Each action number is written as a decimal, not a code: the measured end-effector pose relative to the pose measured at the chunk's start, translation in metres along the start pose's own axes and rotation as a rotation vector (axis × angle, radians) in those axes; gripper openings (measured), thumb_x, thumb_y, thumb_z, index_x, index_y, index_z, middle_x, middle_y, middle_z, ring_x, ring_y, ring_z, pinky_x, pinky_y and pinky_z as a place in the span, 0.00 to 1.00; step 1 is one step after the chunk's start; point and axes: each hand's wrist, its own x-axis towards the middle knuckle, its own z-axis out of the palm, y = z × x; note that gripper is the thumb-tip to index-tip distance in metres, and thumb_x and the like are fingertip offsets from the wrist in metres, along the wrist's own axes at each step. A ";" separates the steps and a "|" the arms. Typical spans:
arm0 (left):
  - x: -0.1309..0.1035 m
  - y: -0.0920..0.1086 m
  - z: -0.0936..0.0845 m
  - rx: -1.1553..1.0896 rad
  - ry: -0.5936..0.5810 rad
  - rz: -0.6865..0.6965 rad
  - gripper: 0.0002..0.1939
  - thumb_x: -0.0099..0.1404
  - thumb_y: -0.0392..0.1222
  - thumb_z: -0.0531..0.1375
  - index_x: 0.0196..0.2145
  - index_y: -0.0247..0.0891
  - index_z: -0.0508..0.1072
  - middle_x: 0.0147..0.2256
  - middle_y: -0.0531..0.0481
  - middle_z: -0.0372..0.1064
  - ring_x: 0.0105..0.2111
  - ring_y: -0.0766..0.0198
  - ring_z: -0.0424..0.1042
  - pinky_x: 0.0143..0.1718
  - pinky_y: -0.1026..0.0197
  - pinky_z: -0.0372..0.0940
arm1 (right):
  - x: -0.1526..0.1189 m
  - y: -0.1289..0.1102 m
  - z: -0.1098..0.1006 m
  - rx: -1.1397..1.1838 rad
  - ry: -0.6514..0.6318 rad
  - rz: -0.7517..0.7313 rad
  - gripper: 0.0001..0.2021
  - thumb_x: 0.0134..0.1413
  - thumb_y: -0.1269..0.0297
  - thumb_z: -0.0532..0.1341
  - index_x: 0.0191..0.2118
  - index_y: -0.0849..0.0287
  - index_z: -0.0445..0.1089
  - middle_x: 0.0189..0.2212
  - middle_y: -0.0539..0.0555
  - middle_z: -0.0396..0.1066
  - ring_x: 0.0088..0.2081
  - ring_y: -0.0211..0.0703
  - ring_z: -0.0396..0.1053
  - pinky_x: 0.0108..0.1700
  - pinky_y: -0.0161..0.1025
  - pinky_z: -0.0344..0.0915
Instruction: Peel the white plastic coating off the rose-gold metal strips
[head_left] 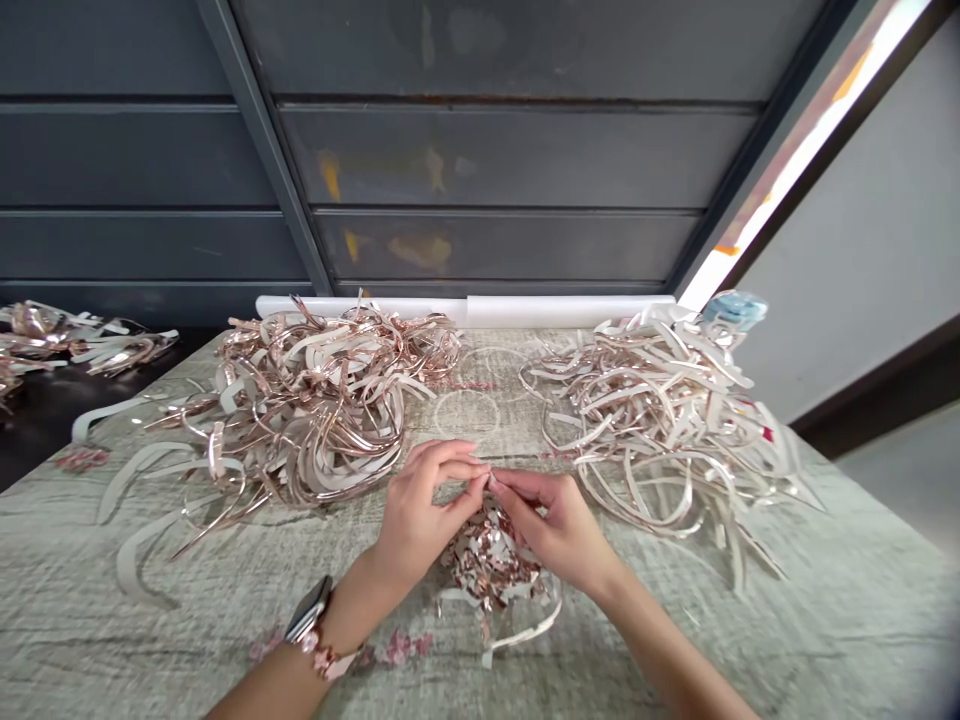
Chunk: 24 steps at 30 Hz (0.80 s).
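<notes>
My left hand (431,500) and my right hand (559,520) meet at the middle of the table, fingertips pinched almost together. Whatever lies between the fingertips is too small to make out. Right beneath them sits a small heap of crinkled rose-gold and white foil pieces (491,560), partly hidden by the fingers. A pale ribbon strip (529,630) curls out from its near side. To the left of my hands spreads a large pile of shiny rose-gold ribbon strips (322,400), white on their backs. Another tangled pile of such ribbon strips (660,410) lies to the right.
A wood-grain cloth with pink flowers covers the table (225,650). Along its back edge runs a white roll (570,312), against a grey panelled wall (487,160). Something in blue wrapping (735,308) stands back right. More foil ribbon (82,340) lies on a dark surface at far left.
</notes>
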 end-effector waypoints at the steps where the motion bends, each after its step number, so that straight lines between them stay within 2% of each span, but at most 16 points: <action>1: 0.000 -0.002 0.001 -0.015 -0.001 0.007 0.15 0.64 0.31 0.66 0.46 0.42 0.68 0.33 0.54 0.80 0.37 0.61 0.80 0.49 0.54 0.72 | 0.000 0.000 -0.001 -0.034 -0.007 -0.013 0.17 0.67 0.52 0.57 0.42 0.57 0.79 0.19 0.46 0.60 0.21 0.35 0.57 0.24 0.33 0.54; 4: -0.001 -0.006 0.003 -0.047 0.019 0.056 0.13 0.63 0.30 0.65 0.39 0.42 0.65 0.32 0.53 0.77 0.36 0.63 0.78 0.51 0.51 0.72 | 0.000 -0.001 -0.004 -0.030 -0.040 -0.021 0.16 0.67 0.54 0.58 0.41 0.58 0.79 0.20 0.46 0.62 0.22 0.35 0.59 0.25 0.33 0.55; 8: -0.003 -0.009 0.004 -0.085 0.068 0.093 0.14 0.62 0.30 0.65 0.37 0.42 0.64 0.31 0.54 0.73 0.36 0.63 0.77 0.50 0.50 0.73 | 0.000 -0.002 -0.003 0.026 -0.071 -0.002 0.17 0.66 0.53 0.58 0.37 0.60 0.79 0.18 0.46 0.61 0.19 0.33 0.58 0.24 0.32 0.54; 10: -0.005 -0.011 0.004 -0.120 0.078 0.050 0.14 0.62 0.30 0.66 0.38 0.42 0.64 0.31 0.54 0.74 0.36 0.63 0.77 0.51 0.50 0.72 | 0.001 -0.001 -0.003 0.055 -0.077 0.020 0.18 0.66 0.52 0.58 0.40 0.61 0.79 0.16 0.45 0.61 0.18 0.33 0.57 0.22 0.31 0.53; 14: -0.006 -0.014 0.004 -0.132 0.013 -0.027 0.14 0.65 0.33 0.66 0.41 0.42 0.63 0.34 0.51 0.78 0.40 0.61 0.79 0.51 0.52 0.73 | 0.004 0.001 -0.006 0.088 -0.076 0.057 0.20 0.66 0.50 0.58 0.46 0.62 0.78 0.15 0.46 0.64 0.17 0.33 0.57 0.21 0.31 0.53; 19: -0.002 -0.013 0.005 -0.058 0.007 0.058 0.13 0.64 0.30 0.64 0.38 0.42 0.63 0.32 0.52 0.77 0.36 0.61 0.78 0.50 0.50 0.73 | 0.005 0.001 -0.006 0.109 -0.081 0.039 0.20 0.66 0.49 0.59 0.43 0.62 0.79 0.15 0.45 0.61 0.17 0.32 0.56 0.22 0.31 0.52; 24: -0.003 -0.009 0.006 0.034 0.073 0.206 0.14 0.63 0.28 0.65 0.40 0.41 0.65 0.30 0.54 0.75 0.36 0.62 0.78 0.49 0.51 0.73 | 0.002 0.001 -0.003 0.127 -0.078 0.033 0.19 0.66 0.50 0.59 0.43 0.60 0.80 0.15 0.44 0.61 0.18 0.31 0.56 0.23 0.31 0.53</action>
